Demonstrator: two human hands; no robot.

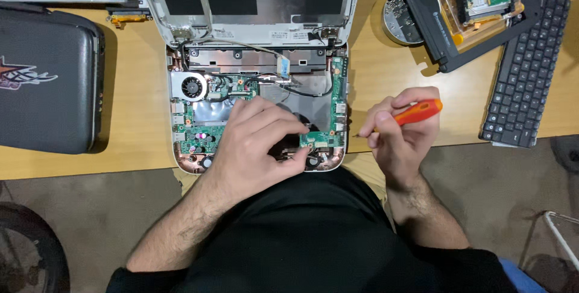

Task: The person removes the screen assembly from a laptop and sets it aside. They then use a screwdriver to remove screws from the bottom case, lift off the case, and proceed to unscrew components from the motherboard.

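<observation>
Netbook point(181, 148) stripped to its motherboard point(205, 136); left hand point(256, 142) fingers apparently pinch a small part there, right hand point(401, 133) grips an orange screwdriver point(416, 113).

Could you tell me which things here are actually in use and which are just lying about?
In use:
opened laptop base, under the left hand
orange screwdriver, in the right hand

Lying about:
loose keyboard
dark zip case
round tin

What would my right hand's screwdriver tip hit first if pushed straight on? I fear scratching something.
Held in the right hand, the orange screwdriver points left and slightly down; it would probably first meet the opened laptop's right edge by the green circuit board, though depth is unclear.
</observation>
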